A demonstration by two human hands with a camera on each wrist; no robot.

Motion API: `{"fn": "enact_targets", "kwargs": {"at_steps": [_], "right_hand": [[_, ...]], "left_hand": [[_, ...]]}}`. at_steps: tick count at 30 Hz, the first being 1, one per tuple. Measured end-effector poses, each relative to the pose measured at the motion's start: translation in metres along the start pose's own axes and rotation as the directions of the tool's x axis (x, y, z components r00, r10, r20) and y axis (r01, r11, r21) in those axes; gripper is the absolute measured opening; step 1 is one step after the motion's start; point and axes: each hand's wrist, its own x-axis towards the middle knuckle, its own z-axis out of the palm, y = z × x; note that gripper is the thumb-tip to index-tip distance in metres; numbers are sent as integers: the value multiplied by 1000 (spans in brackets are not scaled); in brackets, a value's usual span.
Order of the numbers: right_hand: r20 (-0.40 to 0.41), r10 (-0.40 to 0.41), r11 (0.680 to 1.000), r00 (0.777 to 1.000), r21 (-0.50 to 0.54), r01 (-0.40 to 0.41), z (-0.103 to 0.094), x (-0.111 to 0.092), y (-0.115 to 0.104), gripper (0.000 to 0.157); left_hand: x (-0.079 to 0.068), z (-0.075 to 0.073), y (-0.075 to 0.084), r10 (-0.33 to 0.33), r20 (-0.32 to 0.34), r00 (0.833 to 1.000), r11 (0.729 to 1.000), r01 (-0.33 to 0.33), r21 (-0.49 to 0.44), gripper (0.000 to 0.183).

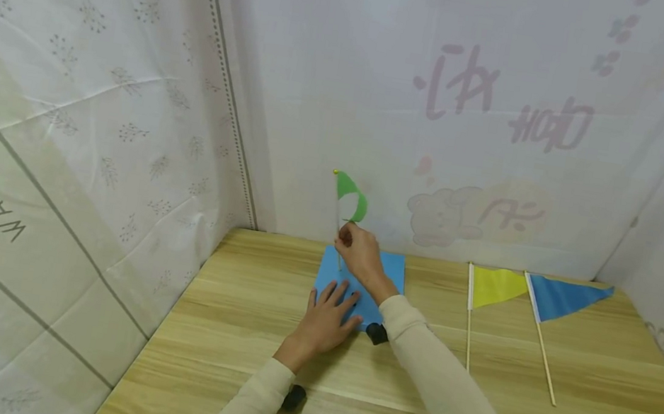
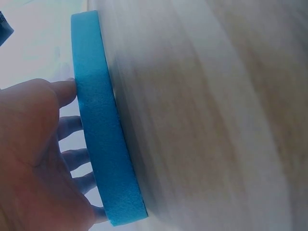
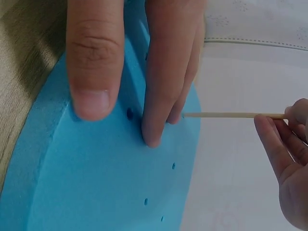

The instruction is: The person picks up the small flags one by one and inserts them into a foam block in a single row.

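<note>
A blue foam block (image 1: 383,272) with several small holes in its top lies near the table's back edge. My left hand (image 1: 324,320) rests on it with spread, straight fingers; in the left wrist view the fingertips press on the block's top beside its thick blue edge (image 2: 103,125). Above the block, my right hand (image 1: 360,251) pinches the stick of a small green and white flag (image 1: 360,204). The lower end of that stick (image 3: 216,115) meets the foam near its far left part, standing almost upright. How deep it sits is hard to see.
To the right on the wooden table (image 1: 238,315) lie a yellow triangular flag (image 1: 495,287) and a blue triangular flag (image 1: 566,299), both on sticks. Patterned curtains (image 1: 349,95) hang behind the table and at its sides.
</note>
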Motion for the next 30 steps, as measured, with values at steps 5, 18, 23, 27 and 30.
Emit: {"fn": "enact_targets", "kwargs": {"at_steps": [5, 18, 23, 27, 30], "right_hand": [[4, 20, 1000, 1000, -15, -20, -3, -4, 3, 13], [-45, 40, 996, 998, -77, -44, -53, -36, 36, 4], [-22, 97, 987, 995, -123, -99, -85, -64, 67, 7], [-15, 149, 966, 989, -211, -149, -110, -93, 89, 10], [-10, 215, 941, 977, -267, -209, -128, -114, 101, 12]], "left_hand": [[0, 0, -1, 15, -5, 1000, 1000, -15, 6, 56], [-1, 1, -2, -1, 6, 1000, 1000, 1, 9, 59], [-4, 3, -4, 5, 11, 1000, 1000, -5, -2, 60], [-8, 3, -5, 17, 6, 1000, 1000, -17, -18, 60], [-10, 2, -5, 26, -3, 1000, 999, -26, -29, 59]]}}
